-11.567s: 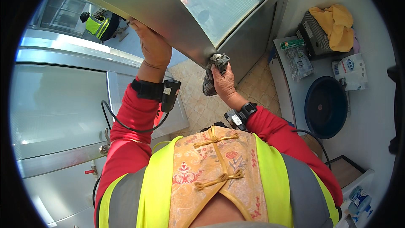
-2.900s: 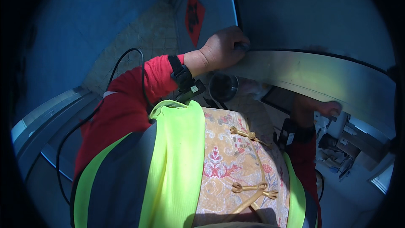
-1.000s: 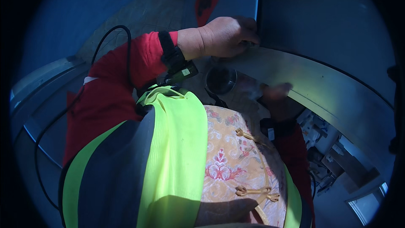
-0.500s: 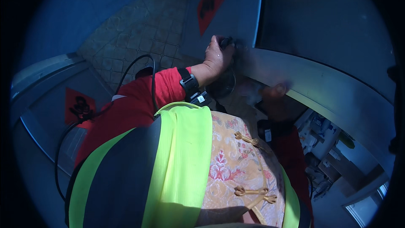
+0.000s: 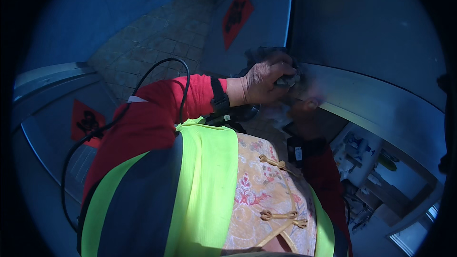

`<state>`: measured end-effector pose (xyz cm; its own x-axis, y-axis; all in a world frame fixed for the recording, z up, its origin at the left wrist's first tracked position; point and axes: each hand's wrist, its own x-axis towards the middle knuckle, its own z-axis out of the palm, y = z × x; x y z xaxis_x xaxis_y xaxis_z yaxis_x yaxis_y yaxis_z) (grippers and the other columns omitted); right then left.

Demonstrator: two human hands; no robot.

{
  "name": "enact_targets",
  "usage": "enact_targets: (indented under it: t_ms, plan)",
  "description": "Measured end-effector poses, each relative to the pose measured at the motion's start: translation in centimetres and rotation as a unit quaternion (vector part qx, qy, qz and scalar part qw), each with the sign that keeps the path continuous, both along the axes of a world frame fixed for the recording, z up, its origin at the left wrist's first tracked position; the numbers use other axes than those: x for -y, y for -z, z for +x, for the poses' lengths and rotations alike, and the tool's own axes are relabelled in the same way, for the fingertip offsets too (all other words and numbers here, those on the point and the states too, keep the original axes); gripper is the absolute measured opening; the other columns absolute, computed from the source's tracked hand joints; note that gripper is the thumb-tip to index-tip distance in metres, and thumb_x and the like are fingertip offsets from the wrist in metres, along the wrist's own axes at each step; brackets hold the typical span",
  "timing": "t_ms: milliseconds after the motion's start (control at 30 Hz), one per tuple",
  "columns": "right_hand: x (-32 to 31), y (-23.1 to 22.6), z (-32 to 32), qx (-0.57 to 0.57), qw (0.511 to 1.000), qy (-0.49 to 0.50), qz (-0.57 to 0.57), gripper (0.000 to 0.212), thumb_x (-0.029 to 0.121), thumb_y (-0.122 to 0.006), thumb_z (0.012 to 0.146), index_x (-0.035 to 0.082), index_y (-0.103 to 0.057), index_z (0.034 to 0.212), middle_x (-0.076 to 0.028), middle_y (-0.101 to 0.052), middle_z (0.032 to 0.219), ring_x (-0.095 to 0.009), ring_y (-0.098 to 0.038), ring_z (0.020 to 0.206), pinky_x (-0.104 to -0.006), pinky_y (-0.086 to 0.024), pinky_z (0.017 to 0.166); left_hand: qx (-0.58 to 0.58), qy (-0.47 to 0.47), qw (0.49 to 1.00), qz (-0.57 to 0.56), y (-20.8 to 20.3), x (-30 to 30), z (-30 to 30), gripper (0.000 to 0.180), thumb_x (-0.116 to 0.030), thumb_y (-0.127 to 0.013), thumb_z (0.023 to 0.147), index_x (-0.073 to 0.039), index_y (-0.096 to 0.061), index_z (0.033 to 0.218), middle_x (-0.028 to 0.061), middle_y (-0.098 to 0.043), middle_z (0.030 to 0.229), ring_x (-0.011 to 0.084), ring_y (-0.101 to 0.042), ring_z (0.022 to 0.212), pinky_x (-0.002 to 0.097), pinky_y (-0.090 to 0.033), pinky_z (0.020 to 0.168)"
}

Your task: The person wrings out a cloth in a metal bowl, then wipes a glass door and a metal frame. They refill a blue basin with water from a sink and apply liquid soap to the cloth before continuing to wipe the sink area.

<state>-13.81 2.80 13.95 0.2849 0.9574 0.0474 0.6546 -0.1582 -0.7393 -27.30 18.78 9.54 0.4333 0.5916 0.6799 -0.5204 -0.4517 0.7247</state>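
Metal edge — left hand, cloth seemingly touching

Upper centre, a red diamond-shaped paper with black brushwork; left of it, floor tiles; farther left and lower, a second red paper.

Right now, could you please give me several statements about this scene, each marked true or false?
1. The left hand grips a crumpled dark cloth. True.
2. The right hand is to the left of the left hand. False: it is to the right, near a long pale metal rail.
3. A thin black cable arches over the red left sleeve. True.
4. The red diamond-shaped sheet near the top is the only one visible. False: a second red diamond-shaped sheet is at left.
5. A bright yellow-green vest borders a peach floral garment. True.
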Motion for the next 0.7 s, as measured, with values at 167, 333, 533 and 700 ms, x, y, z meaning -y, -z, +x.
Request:
enact_targets:
  t_ms: [167, 333, 533, 700]
  plan:
    - [5.4, 0.3, 2.4, 0.346, 0.912, -0.119, -0.186, 0.011, 0.013, -0.042, 0.093, 0.006, -0.050, 0.093, -0.011, -0.054, 0.084, -0.024, -0.055, 0.080, -0.0354, -0.046, 0.071, -0.119, -0.066, 0.979, -0.153, 4.4, 1.5, -0.3, 0.039, -0.002, -0.065, 0.076, -0.006, -0.050, 0.113, 0.0146, -0.056, 0.099, 0.0256, -0.059, 0.087, 0.0335, -0.048, 0.077]
    - [5.1, -0.3, 3.2, -0.265, 0.947, -0.021, -0.181, 0.012, 0.012, -0.048, 0.093, 0.005, -0.051, 0.101, -0.012, -0.054, 0.093, -0.024, -0.055, 0.089, -0.0344, -0.046, 0.078, -0.009, -0.009, 0.978, -0.210, -1.0, 1.0, 1.7, 0.037, 0.001, -0.065, 0.077, -0.005, -0.052, 0.111, 0.0126, -0.057, 0.101, 0.0223, -0.058, 0.087, 0.0312, -0.047, 0.078]
    - [-0.1, 2.2, 1.9, -0.313, 0.947, 0.048, -0.044, 0.017, 0.014, -0.051, 0.091, 0.004, -0.051, 0.104, -0.013, -0.054, 0.096, -0.026, -0.055, 0.092, -0.0363, -0.045, 0.080, 0.087, 0.043, 0.995, -0.036, -7.1, -1.3, 0.6, 0.038, 0.001, -0.067, 0.072, -0.004, -0.058, 0.109, 0.0143, -0.055, 0.105, 0.0259, -0.058, 0.093, 0.0316, -0.047, 0.079]
    - [-0.9, 1.7, 1.1, -0.189, 0.980, 0.060, -0.013, 0.021, 0.016, -0.053, 0.089, 0.004, -0.051, 0.107, -0.014, -0.054, 0.099, -0.027, -0.054, 0.094, -0.0379, -0.044, 0.082, 0.110, 0.049, 0.991, 0.060, -11.4, -3.7, 1.0, 0.046, -0.006, -0.073, 0.066, -0.006, -0.057, 0.109, 0.0142, -0.054, 0.104, 0.0296, -0.060, 0.093, 0.0354, -0.051, 0.078]
